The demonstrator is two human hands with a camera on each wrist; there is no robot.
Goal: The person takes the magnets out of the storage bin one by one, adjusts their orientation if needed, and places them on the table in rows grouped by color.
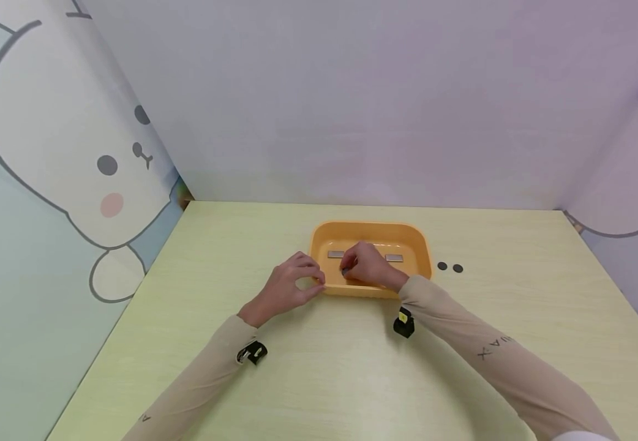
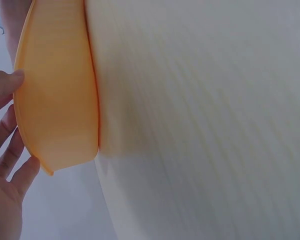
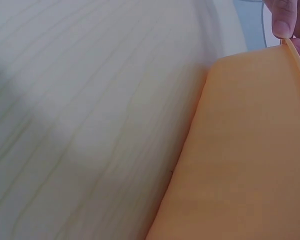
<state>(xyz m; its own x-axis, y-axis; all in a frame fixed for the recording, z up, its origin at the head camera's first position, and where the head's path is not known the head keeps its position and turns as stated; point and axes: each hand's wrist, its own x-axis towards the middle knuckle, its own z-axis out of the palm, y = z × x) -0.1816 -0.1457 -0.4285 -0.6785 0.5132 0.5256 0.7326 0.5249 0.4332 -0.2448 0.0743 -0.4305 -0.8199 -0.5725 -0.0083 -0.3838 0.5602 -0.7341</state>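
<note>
An orange plastic tray [image 1: 374,291] with low walls stands on the table. My left hand [image 1: 292,285] holds its rim at the near left corner, and in the right wrist view the thumb [image 3: 284,22] and a finger pinch that edge. Reaching over the near wall, my right hand [image 1: 370,264] is down inside the tray. Its fingertips pinch a small dark round disc [image 1: 344,271] close over the tray floor. Two flat silver-grey rectangular pieces, a left one [image 1: 335,254] and a right one [image 1: 394,258], lie on the tray floor behind and beside the right hand.
Just right of the tray, two dark round discs [image 1: 450,267] lie side by side on the pale wooden table [image 1: 319,380]. A plain light wall [image 1: 352,122] rises behind the table, and panels with cartoon drawings border it left and right.
</note>
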